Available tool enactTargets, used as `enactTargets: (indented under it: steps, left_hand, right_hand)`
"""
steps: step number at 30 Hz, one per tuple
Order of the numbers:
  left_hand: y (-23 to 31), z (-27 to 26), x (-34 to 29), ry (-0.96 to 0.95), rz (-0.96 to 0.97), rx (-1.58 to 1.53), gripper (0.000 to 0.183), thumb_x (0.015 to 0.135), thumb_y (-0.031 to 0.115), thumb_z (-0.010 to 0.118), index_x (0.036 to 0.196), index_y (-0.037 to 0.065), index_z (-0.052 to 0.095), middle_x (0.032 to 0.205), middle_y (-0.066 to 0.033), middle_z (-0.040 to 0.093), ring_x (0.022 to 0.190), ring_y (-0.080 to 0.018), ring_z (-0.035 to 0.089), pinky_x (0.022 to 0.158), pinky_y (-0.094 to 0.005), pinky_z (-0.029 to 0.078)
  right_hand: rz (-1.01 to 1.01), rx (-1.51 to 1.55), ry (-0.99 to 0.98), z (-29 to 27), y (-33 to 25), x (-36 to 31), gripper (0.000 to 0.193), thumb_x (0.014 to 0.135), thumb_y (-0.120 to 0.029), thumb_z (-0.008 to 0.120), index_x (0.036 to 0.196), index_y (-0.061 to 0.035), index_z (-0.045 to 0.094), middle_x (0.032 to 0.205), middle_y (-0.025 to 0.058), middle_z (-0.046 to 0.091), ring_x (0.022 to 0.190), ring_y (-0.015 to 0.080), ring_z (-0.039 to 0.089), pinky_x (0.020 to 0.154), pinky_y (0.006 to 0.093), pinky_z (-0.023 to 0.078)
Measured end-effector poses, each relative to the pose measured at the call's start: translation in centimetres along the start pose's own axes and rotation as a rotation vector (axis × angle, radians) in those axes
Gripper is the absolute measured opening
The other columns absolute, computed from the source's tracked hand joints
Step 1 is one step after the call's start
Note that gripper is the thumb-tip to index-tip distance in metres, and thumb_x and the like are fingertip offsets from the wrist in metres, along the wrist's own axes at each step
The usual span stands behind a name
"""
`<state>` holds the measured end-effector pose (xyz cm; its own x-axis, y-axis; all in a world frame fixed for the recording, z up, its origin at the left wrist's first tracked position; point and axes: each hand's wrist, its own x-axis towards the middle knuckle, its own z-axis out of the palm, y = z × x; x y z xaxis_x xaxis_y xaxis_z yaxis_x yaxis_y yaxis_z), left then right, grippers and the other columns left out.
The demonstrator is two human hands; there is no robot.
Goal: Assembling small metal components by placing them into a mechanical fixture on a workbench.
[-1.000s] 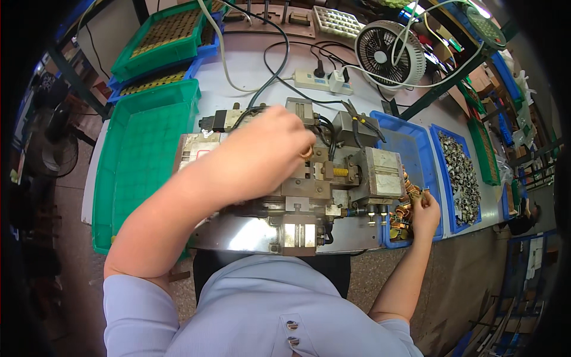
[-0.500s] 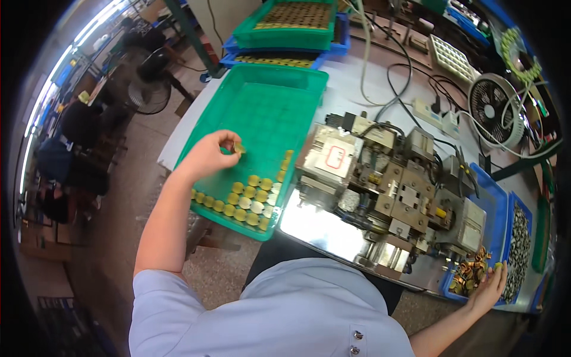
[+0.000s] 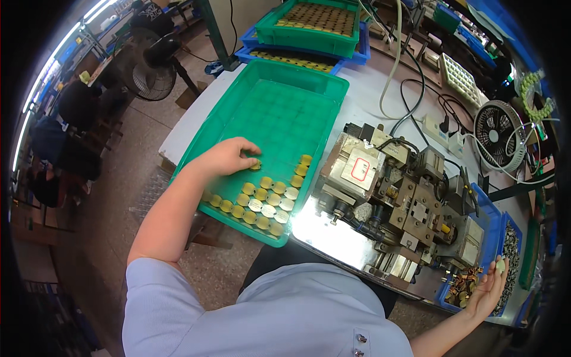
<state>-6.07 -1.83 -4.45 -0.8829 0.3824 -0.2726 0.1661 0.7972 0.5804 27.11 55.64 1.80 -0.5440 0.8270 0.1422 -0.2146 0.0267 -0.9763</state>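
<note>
Over the green tray (image 3: 247,98), my left hand (image 3: 229,157) pinches a small round brass piece (image 3: 256,165) between thumb and fingertips, low over the tray floor. Several brass discs (image 3: 255,205) lie in rows along the tray's near end, with a short line up its right side. At the far right my right hand (image 3: 489,290) holds up a pale yellowish metal piece (image 3: 501,265) in its fingertips. That hand is beside a blue bin with loose copper-coloured and brass parts (image 3: 461,288). Between my hands stands a metal machine fixture (image 3: 410,202) with blocks and cylinders.
Behind the green tray are stacked trays (image 3: 315,27) filled with brass pieces. A blue tray of small silvery parts (image 3: 510,250) stands right of the bin. Cables (image 3: 404,107), a power strip (image 3: 437,131) and a small fan (image 3: 498,135) occupy the back right.
My left hand has lowered the brass piece toward the tray floor. My right hand has lifted slightly, its metal piece now showing more. The whole view has shifted a little.
</note>
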Motion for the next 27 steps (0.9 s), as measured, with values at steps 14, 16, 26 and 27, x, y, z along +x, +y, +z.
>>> enactTargets:
  steps: [14,16,26,27]
  left_hand:
    - [2.0,-0.7,-1.8,-0.228,-0.08,0.064,0.025,0.09,0.019,0.072,0.111,0.005,0.076,0.09,-0.0079,0.073,0.072,-0.0185,0.062,0.072,-0.0306,0.053]
    - [2.1,-0.7,-1.9,-0.222,-0.078,0.063,0.025,0.09,0.018,0.072,0.111,0.005,0.076,0.09,-0.0079,0.073,0.072,-0.0184,0.062,0.072,-0.0307,0.052]
    - [2.2,-0.2,-1.7,-0.209,0.028,0.074,0.026,0.089,0.016,0.07,0.112,0.006,0.076,0.094,-0.0102,0.073,0.076,-0.0213,0.063,0.076,-0.0333,0.053]
    - [1.7,0.3,-1.7,-0.185,0.089,0.101,0.026,0.09,0.016,0.069,0.113,0.006,0.076,0.099,-0.0116,0.072,0.08,-0.0224,0.064,0.078,-0.034,0.053]
  right_hand:
    - [-0.003,-0.151,-0.032,1.6,-0.9,-0.3,0.047,0.104,-0.009,0.057,0.149,-0.0016,0.045,0.125,0.0113,0.063,0.1,0.0089,0.062,0.072,0.0171,0.047]
    - [-0.01,-0.161,-0.075,2.2,-0.8,-0.4,0.045,0.104,-0.008,0.058,0.147,-0.0019,0.048,0.123,0.011,0.063,0.099,0.0096,0.062,0.072,0.0169,0.047]
    - [-0.086,-0.475,-0.265,11.2,-0.4,-4.0,0.036,0.096,-0.003,0.063,0.131,-0.001,0.062,0.121,0.0102,0.066,0.098,0.0164,0.063,0.081,0.0237,0.05]
    - [-0.142,-0.573,-0.367,12.1,0.0,-4.1,0.033,0.093,-0.002,0.064,0.127,-0.0007,0.065,0.121,0.0097,0.066,0.099,0.0178,0.063,0.086,0.0263,0.05]
